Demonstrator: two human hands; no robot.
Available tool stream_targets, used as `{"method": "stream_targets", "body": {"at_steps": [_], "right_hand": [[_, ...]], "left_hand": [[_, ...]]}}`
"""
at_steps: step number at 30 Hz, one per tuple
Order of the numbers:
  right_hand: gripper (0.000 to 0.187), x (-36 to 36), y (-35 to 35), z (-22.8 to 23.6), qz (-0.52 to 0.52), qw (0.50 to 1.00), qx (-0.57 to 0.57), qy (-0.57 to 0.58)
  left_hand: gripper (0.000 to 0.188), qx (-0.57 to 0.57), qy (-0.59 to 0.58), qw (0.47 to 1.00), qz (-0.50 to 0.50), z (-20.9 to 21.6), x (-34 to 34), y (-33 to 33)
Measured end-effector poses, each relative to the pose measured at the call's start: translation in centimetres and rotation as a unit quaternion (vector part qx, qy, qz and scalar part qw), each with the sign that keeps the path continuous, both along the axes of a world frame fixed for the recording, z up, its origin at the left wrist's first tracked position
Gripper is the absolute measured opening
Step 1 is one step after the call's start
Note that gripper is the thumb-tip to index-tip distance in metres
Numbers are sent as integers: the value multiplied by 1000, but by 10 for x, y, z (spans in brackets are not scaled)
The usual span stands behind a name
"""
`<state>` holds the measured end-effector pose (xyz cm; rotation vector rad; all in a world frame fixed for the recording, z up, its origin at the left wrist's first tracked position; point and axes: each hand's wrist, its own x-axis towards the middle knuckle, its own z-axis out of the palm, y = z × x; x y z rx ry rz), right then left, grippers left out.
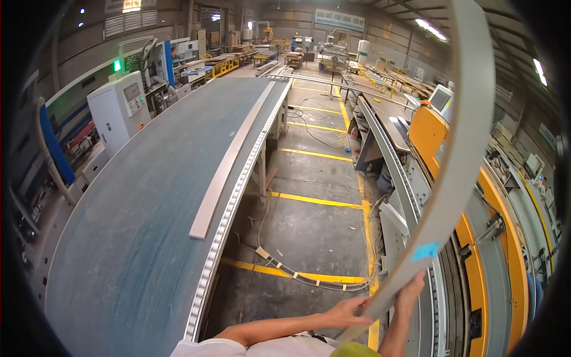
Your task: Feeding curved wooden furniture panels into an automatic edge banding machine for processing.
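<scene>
A long, pale grey-beige board rises steeply in front of me on the right, curved by the lens, its upper end running past the top of the picture. A piece of blue tape is stuck on its lower part. My right hand is wrapped round the board's right edge just below the tape. Lower down, my left hand grips the opposite edge, fingers partly hidden by the board. On the conveyor belt to my left lies a similar narrow board, lengthwise near the right edge.
A metal roller rail borders the belt. Yellow lines mark the concrete floor, where a bundle of cables lies. An orange-and-grey machine stands at right, close behind the raised board. A white control cabinet stands far left.
</scene>
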<state>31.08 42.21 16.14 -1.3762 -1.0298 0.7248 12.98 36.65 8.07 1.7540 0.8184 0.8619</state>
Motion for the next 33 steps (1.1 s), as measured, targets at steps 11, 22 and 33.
{"method": "stream_targets", "body": {"at_steps": [11, 22, 33], "right_hand": [[57, -238, 221, 83, 301, 951, 66, -31], [116, -232, 390, -69, 222, 907, 41, -356], [126, -260, 628, -142, 266, 862, 39, -429]], "left_hand": [[22, 62, -207, 927, 308, 29, -143, 211], [47, 38, -283, 776, 563, 92, -331, 416], [51, 93, -520, 633, 567, 136, -440, 599]]}}
